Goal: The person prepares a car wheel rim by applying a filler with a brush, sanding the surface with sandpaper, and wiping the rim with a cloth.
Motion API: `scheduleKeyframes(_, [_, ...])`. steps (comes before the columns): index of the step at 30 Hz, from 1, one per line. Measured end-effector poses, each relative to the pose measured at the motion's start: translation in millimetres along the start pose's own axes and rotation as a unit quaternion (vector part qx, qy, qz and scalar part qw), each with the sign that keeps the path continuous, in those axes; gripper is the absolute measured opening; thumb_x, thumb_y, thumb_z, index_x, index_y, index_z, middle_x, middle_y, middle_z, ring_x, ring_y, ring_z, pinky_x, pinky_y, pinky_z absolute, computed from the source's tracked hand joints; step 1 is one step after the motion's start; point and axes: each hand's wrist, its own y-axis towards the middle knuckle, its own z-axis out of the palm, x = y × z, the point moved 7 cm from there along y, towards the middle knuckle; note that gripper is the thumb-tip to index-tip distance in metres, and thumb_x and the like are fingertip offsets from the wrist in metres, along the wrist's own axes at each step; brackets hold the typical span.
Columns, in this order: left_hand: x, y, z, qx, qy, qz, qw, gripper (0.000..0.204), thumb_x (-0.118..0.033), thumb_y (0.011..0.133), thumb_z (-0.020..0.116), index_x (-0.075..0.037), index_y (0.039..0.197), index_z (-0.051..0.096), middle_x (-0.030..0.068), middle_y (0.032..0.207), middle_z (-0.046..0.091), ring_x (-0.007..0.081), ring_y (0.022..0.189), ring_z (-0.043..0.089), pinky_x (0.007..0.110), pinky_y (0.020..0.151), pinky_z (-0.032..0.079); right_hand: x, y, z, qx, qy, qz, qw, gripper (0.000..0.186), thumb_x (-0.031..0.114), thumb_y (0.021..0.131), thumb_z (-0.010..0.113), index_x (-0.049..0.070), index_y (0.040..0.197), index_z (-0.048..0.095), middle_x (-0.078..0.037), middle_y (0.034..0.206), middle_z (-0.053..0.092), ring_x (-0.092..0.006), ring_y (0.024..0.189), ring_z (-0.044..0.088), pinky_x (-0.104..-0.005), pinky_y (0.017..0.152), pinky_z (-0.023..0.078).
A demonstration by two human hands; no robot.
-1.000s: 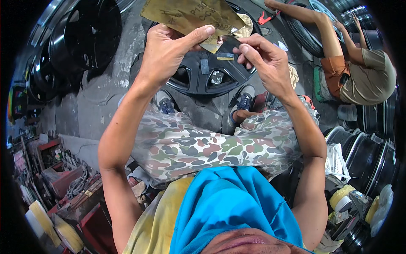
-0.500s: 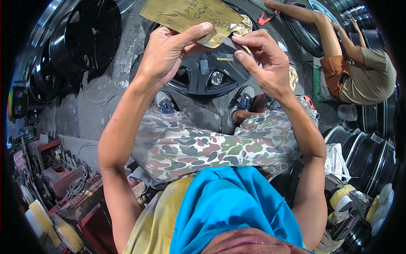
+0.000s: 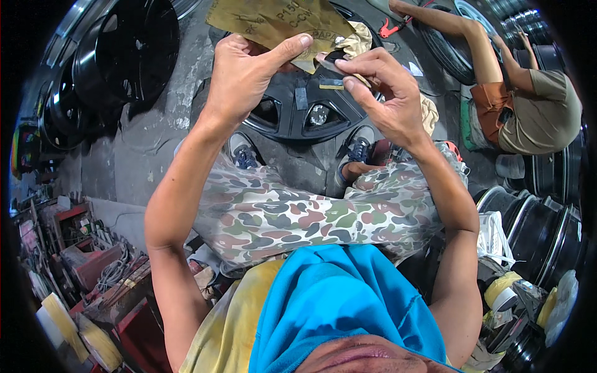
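Note:
My left hand pinches the lower edge of a brown sheet of sandpaper, its printed backing toward me. Close beside the sheet's lower corner, my right hand is closed on a thin, flat grey piece that looks like a blade; the fingers cover part of it. Below both hands a black wheel rim lies on the floor between my shoes. On the rim rest a small dark rectangular strip and a yellow-edged strip. A crumpled beige cloth shows behind my right fingers.
Black wheels stand at the far left. On the right, another person sits by a tyre, with a red-handled tool nearby. Stacked rims stand at the near right. Cluttered red equipment fills the near left.
My right hand has shifted slightly left and down with the thin grey piece. The sandpaper's lower corner has tilted and looks more pointed. My left hand has barely moved.

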Motion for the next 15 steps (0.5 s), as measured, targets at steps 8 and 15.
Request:
scheduleKeyframes(8, [-3, 0, 1, 0.003, 0.046, 0.017, 0.999, 0.020, -0.019, 0.092, 0.080, -0.005, 0.106, 0.076, -0.0021, 0.095, 0.073, 0.0028, 0.078, 0.058, 0.020, 0.069, 0.046, -1, 1, -1, 0.010, 0.027, 0.017, 0.999, 0.022, 0.003, 0.094, 0.071, 0.004, 0.116, 0.076, -0.002, 0.104, 0.065, -0.0053, 0.082, 0.058, -0.0195, 0.067, 0.045])
scheduleKeyframes(15, [-3, -2, 4, 0.013, 0.029, 0.007, 0.999, 0.020, -0.019, 0.092, 0.081, -0.005, 0.106, 0.077, -0.0006, 0.095, 0.074, 0.0039, 0.078, 0.061, 0.021, 0.069, 0.047, -14, -3, -3, 0.000, 0.110, 0.080, 0.991, 0.022, 0.012, 0.103, 0.064, 0.000, 0.121, 0.069, -0.003, 0.101, 0.068, -0.0078, 0.089, 0.064, -0.0224, 0.074, 0.052])
